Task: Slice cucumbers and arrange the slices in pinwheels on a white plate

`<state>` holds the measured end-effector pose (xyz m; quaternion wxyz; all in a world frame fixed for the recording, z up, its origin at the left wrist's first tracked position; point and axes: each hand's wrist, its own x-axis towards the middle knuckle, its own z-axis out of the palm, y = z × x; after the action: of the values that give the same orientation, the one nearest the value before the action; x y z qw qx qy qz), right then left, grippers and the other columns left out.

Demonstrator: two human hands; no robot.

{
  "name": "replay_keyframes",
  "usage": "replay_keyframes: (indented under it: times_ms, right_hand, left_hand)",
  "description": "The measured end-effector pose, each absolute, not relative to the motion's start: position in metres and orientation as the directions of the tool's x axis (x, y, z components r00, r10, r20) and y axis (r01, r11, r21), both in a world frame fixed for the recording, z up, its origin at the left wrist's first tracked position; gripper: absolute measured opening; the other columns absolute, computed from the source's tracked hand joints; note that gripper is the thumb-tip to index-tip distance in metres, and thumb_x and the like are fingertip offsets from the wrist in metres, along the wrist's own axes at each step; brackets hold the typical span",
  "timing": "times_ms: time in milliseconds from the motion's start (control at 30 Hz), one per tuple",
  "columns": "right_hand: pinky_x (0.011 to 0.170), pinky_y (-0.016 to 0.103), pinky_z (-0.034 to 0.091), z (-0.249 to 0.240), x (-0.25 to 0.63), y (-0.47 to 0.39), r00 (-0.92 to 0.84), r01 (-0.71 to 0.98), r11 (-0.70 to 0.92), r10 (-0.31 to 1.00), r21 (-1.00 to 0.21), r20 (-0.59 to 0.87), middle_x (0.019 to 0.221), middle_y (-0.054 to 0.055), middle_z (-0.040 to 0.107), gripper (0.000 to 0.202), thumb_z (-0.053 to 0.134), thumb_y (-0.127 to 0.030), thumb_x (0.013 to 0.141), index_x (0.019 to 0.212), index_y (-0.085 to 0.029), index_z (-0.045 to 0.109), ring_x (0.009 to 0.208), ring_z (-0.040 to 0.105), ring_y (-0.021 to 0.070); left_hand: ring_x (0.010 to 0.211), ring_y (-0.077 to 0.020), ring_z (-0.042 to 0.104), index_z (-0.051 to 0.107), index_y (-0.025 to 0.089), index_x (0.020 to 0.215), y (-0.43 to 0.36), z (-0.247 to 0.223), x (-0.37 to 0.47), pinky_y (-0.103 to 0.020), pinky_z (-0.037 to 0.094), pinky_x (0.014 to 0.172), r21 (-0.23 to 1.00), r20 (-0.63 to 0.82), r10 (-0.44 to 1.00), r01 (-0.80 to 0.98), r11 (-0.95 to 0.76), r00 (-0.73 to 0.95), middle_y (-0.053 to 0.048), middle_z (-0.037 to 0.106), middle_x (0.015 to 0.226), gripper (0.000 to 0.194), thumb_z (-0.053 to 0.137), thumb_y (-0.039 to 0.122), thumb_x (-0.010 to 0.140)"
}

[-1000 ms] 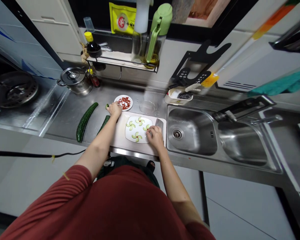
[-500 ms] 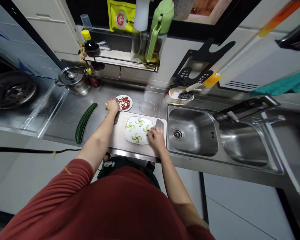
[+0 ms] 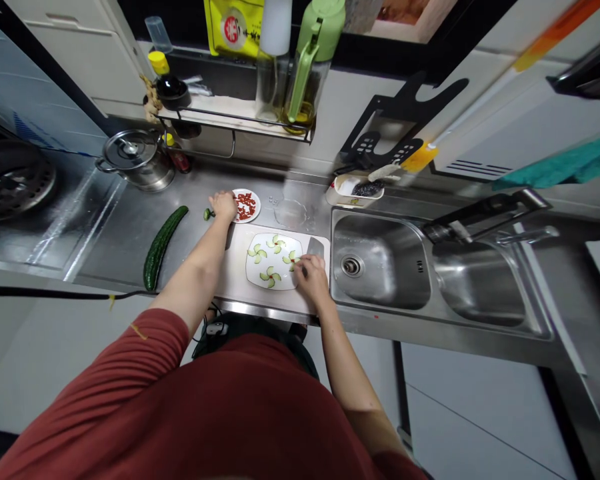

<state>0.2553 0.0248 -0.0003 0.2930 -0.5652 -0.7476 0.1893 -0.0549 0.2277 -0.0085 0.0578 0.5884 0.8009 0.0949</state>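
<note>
My left hand (image 3: 223,205) rests at the left rim of a small round plate (image 3: 257,213) with red pieces (image 3: 247,206) on it; its fingertips are too small to make out. A green vegetable stub (image 3: 207,214) lies just left of that hand. My right hand (image 3: 311,276) is closed at the right edge of a white square plate (image 3: 260,270), its fingers pinched beside a pinwheel of green slices (image 3: 292,259). Several such pinwheels lie on this plate, which sits on a pale cutting board (image 3: 235,267). What the right fingers hold is too small to tell.
A whole cucumber (image 3: 163,248) lies on the steel counter at left. Behind it stands a lidded pot (image 3: 139,160). A knife blade (image 3: 315,247) lies at the board's right. A clear dish (image 3: 291,213) is behind the board; the sink (image 3: 385,267) is on the right.
The whole view has shifted slightly. Both hands stay at their plates, with only small finger movements. More of the green stub beside my left hand now shows.
</note>
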Motion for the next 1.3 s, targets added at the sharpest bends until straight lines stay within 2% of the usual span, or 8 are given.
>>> replay_keyframes:
  times_ms: [400,733,1000,1133,1300]
  right_hand:
    - [0.096,0.043,0.041,0.005,0.257,0.022,-0.171,0.741,0.261,0.964,-0.618,0.202,0.107,0.010,0.058,0.016,0.051,-0.028,0.089,0.086,-0.023,0.066,0.110,0.047,0.0268]
    - [0.097,0.044,0.041,0.008,0.257,0.018,-0.152,0.730,0.247,0.968,-0.637,0.200,0.107,0.009,0.058,0.017,0.051,-0.027,0.089,0.087,-0.022,0.067,0.110,0.046,0.0266]
    - [0.095,0.045,0.043,0.012,0.254,0.018,-0.163,0.721,0.242,0.970,-0.649,0.181,0.108,0.009,0.058,0.015,0.052,-0.027,0.089,0.088,-0.023,0.066,0.110,0.047,0.0273]
    - [0.095,0.044,0.044,0.022,0.247,0.017,-0.171,0.710,0.254,0.967,-0.657,0.189,0.107,0.009,0.059,0.014,0.052,-0.026,0.089,0.087,-0.024,0.066,0.110,0.048,0.0273]
    - [0.099,0.045,0.042,0.033,0.224,0.004,-0.253,0.628,0.330,0.943,-0.705,0.216,0.107,0.009,0.059,0.013,0.053,-0.029,0.090,0.090,-0.024,0.065,0.111,0.049,0.0258]
  left_hand:
    - [0.106,-0.0316,0.052,0.069,0.016,0.098,0.240,-0.012,-0.059,-0.048,0.028,0.095,0.148,-0.007,0.954,0.943,0.298,-0.300,-0.017,0.064,0.106,0.032,0.040,0.020,0.086]
    - [0.105,-0.0288,0.053,0.068,0.016,0.098,0.245,-0.008,-0.058,-0.046,0.030,0.095,0.103,-0.024,0.957,0.951,0.291,-0.290,-0.017,0.066,0.107,0.032,0.039,0.024,0.088]
    - [0.107,-0.0309,0.052,0.068,0.013,0.097,0.242,-0.003,-0.057,-0.048,0.028,0.096,0.168,-0.015,0.963,0.949,0.266,-0.268,-0.020,0.064,0.107,0.031,0.040,0.016,0.084]
    - [0.110,-0.0327,0.049,0.067,0.016,0.096,0.240,0.001,-0.059,-0.050,0.026,0.097,0.214,-0.025,0.976,0.953,0.216,-0.215,-0.019,0.062,0.108,0.030,0.039,0.021,0.087]
    - [0.110,-0.0321,0.050,0.067,0.015,0.098,0.242,-0.001,-0.060,-0.050,0.027,0.098,0.172,-0.037,0.984,0.968,0.180,-0.176,-0.019,0.062,0.109,0.030,0.040,0.021,0.087]
